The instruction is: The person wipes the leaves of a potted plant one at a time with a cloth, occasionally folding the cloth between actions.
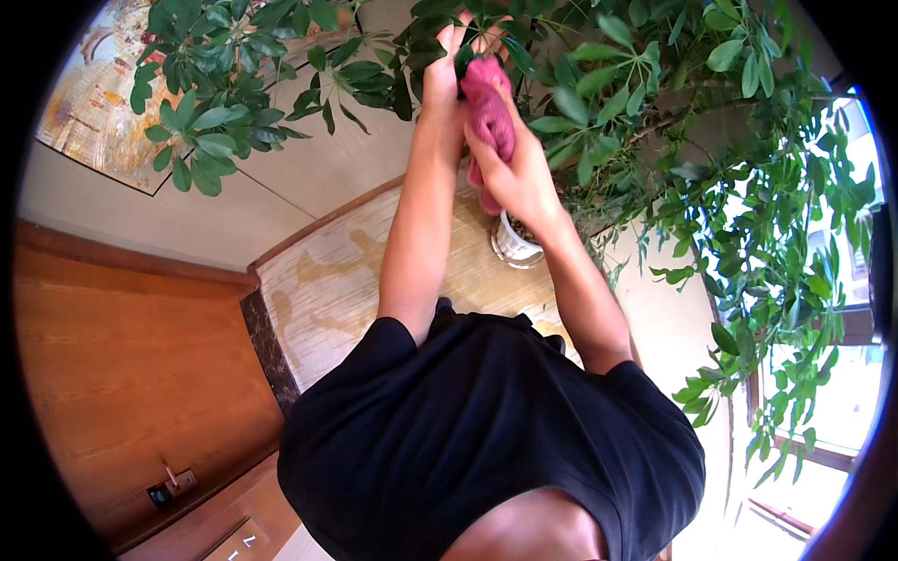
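Observation:
My right hand (523, 172) is wrapped around a bunched pink cloth (491, 116), a loose end of it hanging below the palm. At the top of the view my left hand (443, 73) reaches up among the green leaves (428, 52) of a tall potted plant, its palm turned up and its fingers apart. Leaves lie across that palm and hide part of the fingers. The cloth's upper end is close beside the left palm; whether it touches the palm or a leaf is hard to make out.
Below my hands a white plant pot (518, 242) stands on a saucer on the patterned floor (351, 280). A wooden door (140, 365) with a handle (170, 480) is at left. A framed painting (105, 105) hangs upper left. Branches (765, 301) spread before a bright window (807, 449) at right.

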A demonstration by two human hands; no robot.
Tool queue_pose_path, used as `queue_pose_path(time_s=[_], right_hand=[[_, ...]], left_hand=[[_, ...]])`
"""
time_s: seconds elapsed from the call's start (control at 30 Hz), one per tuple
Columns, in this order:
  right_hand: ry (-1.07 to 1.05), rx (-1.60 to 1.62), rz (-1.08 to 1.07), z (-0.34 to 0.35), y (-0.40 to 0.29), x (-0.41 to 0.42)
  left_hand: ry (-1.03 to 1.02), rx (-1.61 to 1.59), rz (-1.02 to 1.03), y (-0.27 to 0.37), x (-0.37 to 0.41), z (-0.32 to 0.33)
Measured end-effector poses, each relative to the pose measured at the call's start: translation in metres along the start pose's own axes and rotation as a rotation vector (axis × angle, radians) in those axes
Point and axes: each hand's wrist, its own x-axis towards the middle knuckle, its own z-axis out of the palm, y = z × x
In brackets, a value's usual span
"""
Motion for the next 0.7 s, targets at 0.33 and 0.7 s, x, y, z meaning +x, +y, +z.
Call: queue_pose_path(time_s=[0.33,0.7], right_hand=[[0.387,0.590,0.185,-0.034,-0.061,-0.046],[0.257,0.049,-0.024,-0.013,0.011,0.057]], left_hand=[[0.042,-0.236,-0.149,0.003,-0.005,-0.009],[0.122,0.010,-0.023,-0.008,-0.014,0.022]])
